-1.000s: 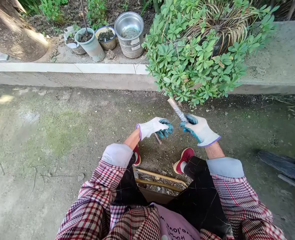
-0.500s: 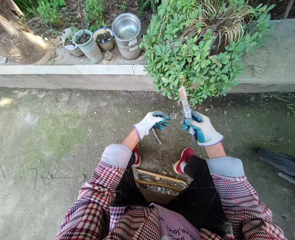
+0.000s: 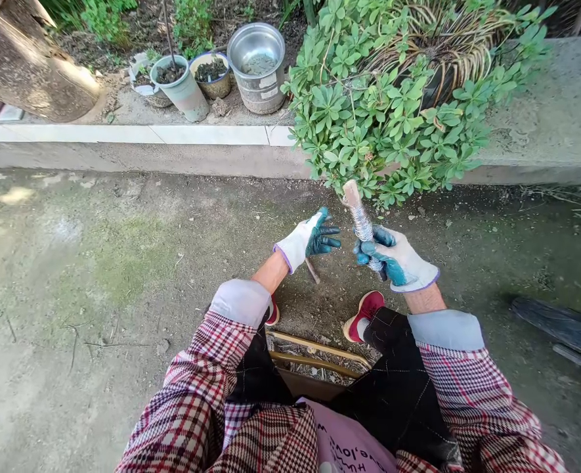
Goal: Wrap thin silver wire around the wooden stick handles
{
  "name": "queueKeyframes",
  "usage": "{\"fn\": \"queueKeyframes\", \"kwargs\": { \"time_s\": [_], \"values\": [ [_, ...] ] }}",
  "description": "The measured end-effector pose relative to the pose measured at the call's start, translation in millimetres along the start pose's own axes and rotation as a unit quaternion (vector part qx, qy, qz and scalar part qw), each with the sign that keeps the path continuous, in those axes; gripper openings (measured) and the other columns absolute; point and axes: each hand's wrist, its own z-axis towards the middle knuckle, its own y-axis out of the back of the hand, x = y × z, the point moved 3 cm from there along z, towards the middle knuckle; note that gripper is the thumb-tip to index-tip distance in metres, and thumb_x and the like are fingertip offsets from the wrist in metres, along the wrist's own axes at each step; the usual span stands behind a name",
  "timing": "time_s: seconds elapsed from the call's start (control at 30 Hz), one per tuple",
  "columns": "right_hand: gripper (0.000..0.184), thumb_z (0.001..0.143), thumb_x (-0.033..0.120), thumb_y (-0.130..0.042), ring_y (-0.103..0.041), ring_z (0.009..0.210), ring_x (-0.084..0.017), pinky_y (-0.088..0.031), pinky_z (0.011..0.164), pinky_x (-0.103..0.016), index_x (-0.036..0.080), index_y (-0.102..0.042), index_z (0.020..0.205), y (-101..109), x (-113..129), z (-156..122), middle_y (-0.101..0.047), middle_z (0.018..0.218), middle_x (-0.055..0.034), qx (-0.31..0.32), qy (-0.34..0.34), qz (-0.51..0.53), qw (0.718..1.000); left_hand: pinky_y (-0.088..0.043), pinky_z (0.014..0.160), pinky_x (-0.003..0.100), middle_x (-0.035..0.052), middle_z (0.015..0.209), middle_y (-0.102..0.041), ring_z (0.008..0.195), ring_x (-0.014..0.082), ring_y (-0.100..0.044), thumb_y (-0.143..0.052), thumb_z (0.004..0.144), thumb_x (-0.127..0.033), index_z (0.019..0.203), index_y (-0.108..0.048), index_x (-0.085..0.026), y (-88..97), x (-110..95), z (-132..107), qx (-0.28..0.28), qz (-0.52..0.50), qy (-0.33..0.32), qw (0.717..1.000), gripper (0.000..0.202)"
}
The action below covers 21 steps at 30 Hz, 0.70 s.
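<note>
Both my hands wear white work gloves with teal-coated palms and fingers. In my right hand (image 3: 396,257) is a short wooden stick wound with thin silvery wire (image 3: 363,225), gripped near its lower end. Its bare, pale top end points up and away from me. My left hand (image 3: 317,235) is open to the left of the stick, apart from it, with the thumb raised and the fingers stretched toward the wire. Below my left hand a thin brown stick (image 3: 312,270) lies on the ground, partly hidden by the glove.
Ahead runs a low concrete ledge (image 3: 211,135) bearing a metal pot (image 3: 257,69), a pale green planter (image 3: 182,89) and a smaller soil-filled pot (image 3: 212,75). A leafy plant (image 3: 369,112) spills over its edge. A dark, long object (image 3: 556,322) lies at right.
My left hand has opened, its thumb lifting and its fingers spreading. The small wire loop near its fingertips no longer shows. The wire-wound stick has shifted slightly left and tilted more.
</note>
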Motion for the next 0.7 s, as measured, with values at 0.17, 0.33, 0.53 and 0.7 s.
{"fn": "queueKeyframes", "kwargs": {
  "time_s": [0.17, 0.33, 0.53, 0.7],
  "values": [
    [0.045, 0.063, 0.037, -0.09, -0.058, 0.054, -0.012, -0.043, 0.045, -0.023, 0.017, -0.07, 0.098, -14.6, -4.1, 0.1, -0.069, 0.074, -0.0011, 0.055, -0.028, -0.047, 0.997, -0.047, 0.046, 0.023, 0.0062, 0.073, -0.071, 0.052, 0.0148, -0.064, -0.044, 0.104, -0.053, 0.114, -0.068, -0.015, -11.7, 5.3, 9.7, 0.029, -0.04, 0.01, 0.999, 0.046],
    [0.043, 0.063, 0.038, -0.089, -0.058, 0.055, -0.011, -0.042, 0.046, -0.022, 0.016, -0.069, 0.094, -19.9, -5.3, -0.2, -0.068, 0.072, -0.001, 0.087, -0.037, -0.062, 0.994, -0.039, 0.042, 0.019, 0.0047, 0.081, -0.076, 0.048, 0.0086, -0.056, -0.048, 0.102, -0.03, 0.114, -0.07, -0.015, -8.1, 1.6, 10.0, 0.019, -0.056, -0.022, 0.998, 0.03],
    [0.038, 0.063, 0.038, -0.09, -0.058, 0.058, -0.012, -0.046, 0.052, -0.023, 0.016, -0.067, 0.084, -21.2, -8.2, 0.1, -0.067, 0.072, -0.0013, 0.101, -0.053, -0.094, 0.989, -0.039, 0.042, 0.018, 0.0049, 0.093, -0.078, 0.062, 0.0099, -0.066, -0.057, 0.094, -0.024, 0.109, -0.07, -0.018, 5.2, -12.7, 2.6, 0.011, -0.103, -0.078, 0.992, 0.021],
    [0.037, 0.061, 0.035, -0.091, -0.059, 0.058, -0.012, -0.048, 0.053, -0.023, 0.016, -0.068, 0.082, -23.0, -11.4, -0.2, -0.068, 0.073, -0.0011, 0.115, -0.063, -0.083, 0.988, -0.045, 0.048, 0.018, 0.0003, 0.079, -0.073, 0.06, 0.009, -0.065, -0.067, 0.083, -0.022, 0.096, -0.067, -0.017, 16.6, -20.7, -4.5, -0.075, -0.106, -0.136, 0.982, 0.014]
  ]
}}
